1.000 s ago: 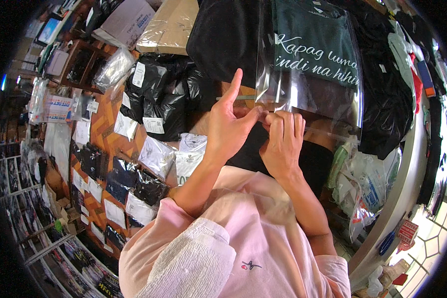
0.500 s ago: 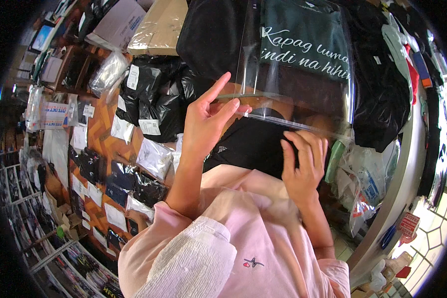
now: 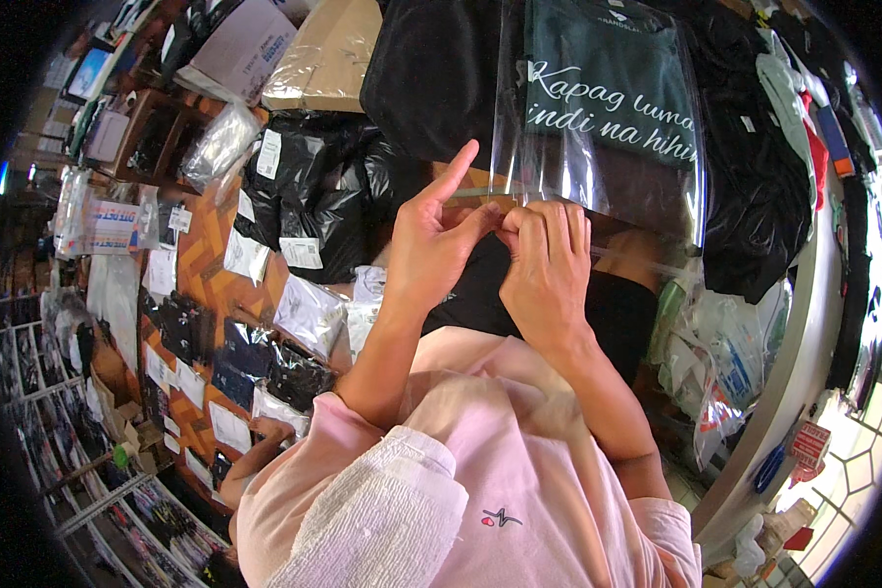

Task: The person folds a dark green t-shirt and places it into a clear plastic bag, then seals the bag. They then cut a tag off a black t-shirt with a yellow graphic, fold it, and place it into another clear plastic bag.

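Observation:
A clear plastic bag (image 3: 647,211) with a folded dark green shirt (image 3: 608,44) inside lies in front of me. White script lettering runs across the shirt. My left hand (image 3: 431,250) pinches the bag's near left corner between thumb and fingers, its index finger stretched upward. Right beside it, my right hand (image 3: 549,269) has its fingers curled and closed on the same near edge, the tips meeting the left thumb. The plastic bunches and creases above both hands. Black cloth lies beneath, over my lap.
Black plastic parcels (image 3: 309,201) with white labels lie to the left, past a cardboard box (image 3: 323,54). Another person's hand (image 3: 269,429) is at the lower left near smaller packets. Dark garments (image 3: 755,216) hang at right, above clear plastic bags (image 3: 725,338).
My right hand has moved left along the bag's near edge to meet my left hand and closed on the plastic. The bag's edge now bunches there. My left hand shifted slightly right.

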A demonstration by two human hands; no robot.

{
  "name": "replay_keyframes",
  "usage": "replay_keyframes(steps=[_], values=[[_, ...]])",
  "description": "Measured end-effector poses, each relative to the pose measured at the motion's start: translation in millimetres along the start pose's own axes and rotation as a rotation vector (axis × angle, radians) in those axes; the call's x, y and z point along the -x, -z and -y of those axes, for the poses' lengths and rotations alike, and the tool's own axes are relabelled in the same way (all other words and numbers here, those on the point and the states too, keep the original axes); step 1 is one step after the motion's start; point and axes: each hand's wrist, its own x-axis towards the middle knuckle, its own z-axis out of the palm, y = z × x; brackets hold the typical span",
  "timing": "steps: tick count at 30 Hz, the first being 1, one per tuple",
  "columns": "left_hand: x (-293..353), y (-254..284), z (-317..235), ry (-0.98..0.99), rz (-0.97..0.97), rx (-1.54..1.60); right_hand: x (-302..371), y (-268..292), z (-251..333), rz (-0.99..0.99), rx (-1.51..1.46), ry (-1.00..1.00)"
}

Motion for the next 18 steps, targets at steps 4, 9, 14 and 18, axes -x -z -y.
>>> replay_keyframes(steps=[4, 9, 14, 18], values=[[-5, -1, -6, -0.079, -0.093, -0.002, 13, -3, -4, 0.109, -0.010, 0.003], [-4, 3, -12, -0.031, -0.041, 0.005, 24, 7, 2, -0.059, -0.111, 0.015], [1, 2, -12, -0.024, -0.072, -0.105, 6, 14, 10, -0.111, -0.149, -0.047], [2, -1, -11, -0.048, -0.086, -0.116, -3, 1, 9, -0.098, -0.117, -0.034]])
